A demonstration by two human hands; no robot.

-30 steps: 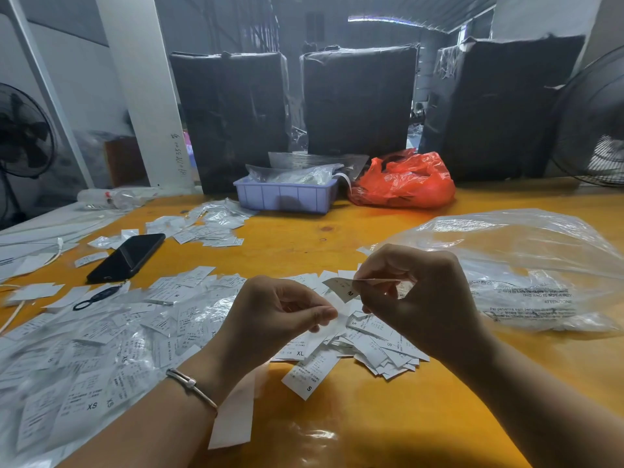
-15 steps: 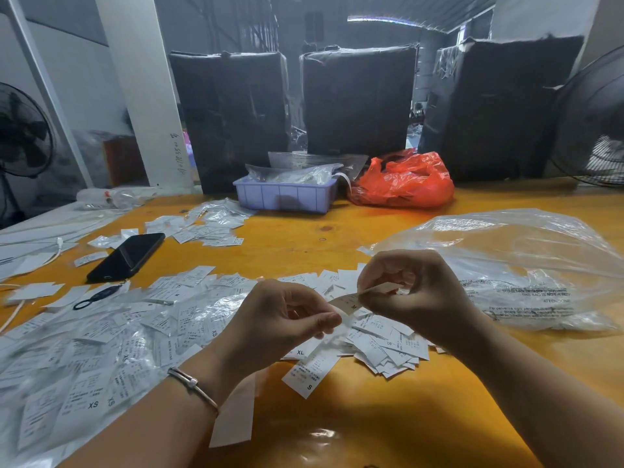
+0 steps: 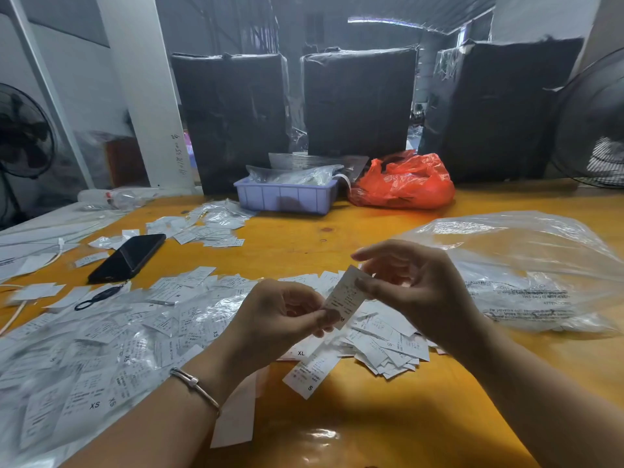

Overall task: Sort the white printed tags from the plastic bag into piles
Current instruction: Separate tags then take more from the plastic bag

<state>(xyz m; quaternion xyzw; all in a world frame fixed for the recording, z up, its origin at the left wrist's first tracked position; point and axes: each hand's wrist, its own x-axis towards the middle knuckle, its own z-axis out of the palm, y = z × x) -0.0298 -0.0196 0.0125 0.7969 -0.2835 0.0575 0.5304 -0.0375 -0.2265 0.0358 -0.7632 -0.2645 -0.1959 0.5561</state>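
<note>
Seen from the head camera, looking down over a yellow table (image 3: 388, 417). Held up between both hands, just above the table: one white printed tag (image 3: 346, 296). Left hand (image 3: 280, 315) pinching its lower end between thumb and fingertips; right hand (image 3: 410, 285) with thumb and a finger closed on its upper right edge, the other fingers loosely spread. Long axis running diagonally, lower end toward the wearer, upper end tilted up and to the right; printed face toward the camera, with what looks like an "M" near the bottom. Directly beneath, a loose heap of tags (image 3: 385, 346) marked S and XL. To the left, a wide spread of tags (image 3: 101, 349), some marked XS, partly under clear film. To the right, a large crumpled clear plastic bag (image 3: 526, 265) lying on the table. Step in hand, by judgement: reading the size mark. Next move likely calls for carrying this tag to the matching pile, letting go, then taking another.
</note>
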